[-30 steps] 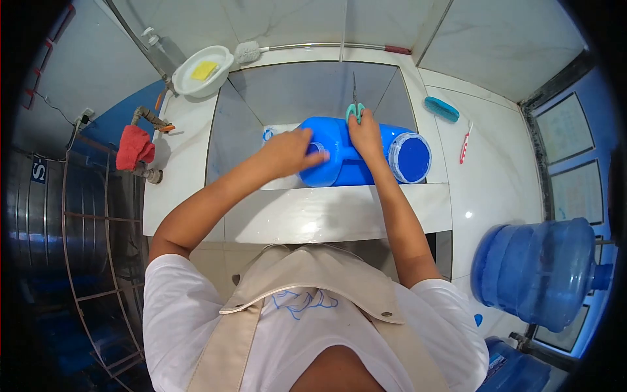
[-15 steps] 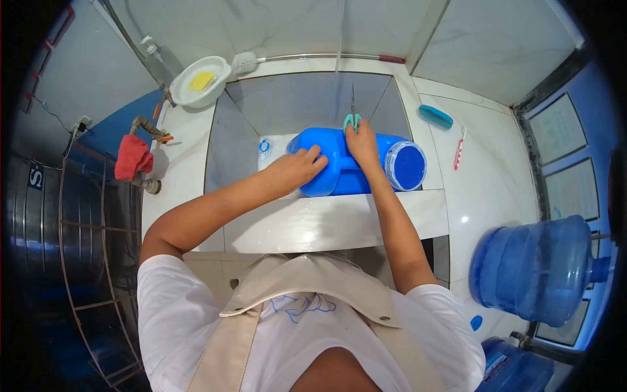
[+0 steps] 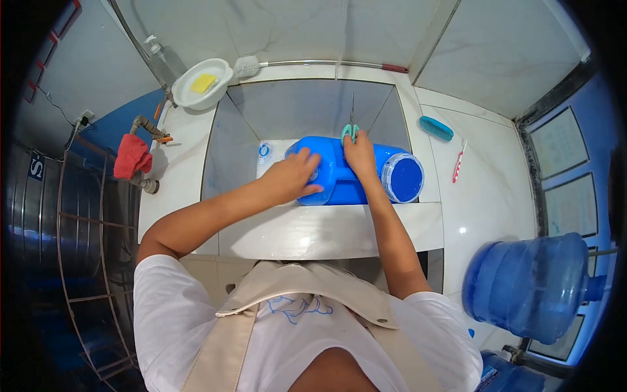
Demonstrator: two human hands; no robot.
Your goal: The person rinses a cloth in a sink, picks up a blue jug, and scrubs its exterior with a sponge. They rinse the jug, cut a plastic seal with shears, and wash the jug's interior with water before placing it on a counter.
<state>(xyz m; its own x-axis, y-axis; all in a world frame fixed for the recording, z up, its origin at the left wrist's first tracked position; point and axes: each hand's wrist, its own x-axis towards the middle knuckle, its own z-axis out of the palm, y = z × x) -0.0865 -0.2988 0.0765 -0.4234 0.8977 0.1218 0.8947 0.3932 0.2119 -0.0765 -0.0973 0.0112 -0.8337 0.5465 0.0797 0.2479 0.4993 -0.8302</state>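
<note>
A large blue plastic jug (image 3: 349, 189) lies on its side in the sink, its wide, round, white-rimmed blue lid (image 3: 405, 178) facing right. My left hand (image 3: 290, 175) is at the jug's left end, thumb and fingers apart against the blue surface. My right hand (image 3: 360, 157) grips a pair of scissors (image 3: 349, 132) by the teal handles, over the jug's upper side. The metal blades point away from me toward the back of the sink. A clear object with a blue ring (image 3: 264, 152) sits left of the jug.
The tiled sink rim (image 3: 326, 232) runs in front of me. Behind left stand a white basin (image 3: 219, 95) with a yellow sponge (image 3: 204, 83) and a long-handled brush (image 3: 248, 66). At right are a teal brush (image 3: 436, 129), a toothbrush (image 3: 459, 163) and a big water bottle (image 3: 522, 287).
My left hand has shifted slightly left and its fingers have spread. The right hand still holds the scissors. The whole view has tipped a little, so the sink sits lower.
</note>
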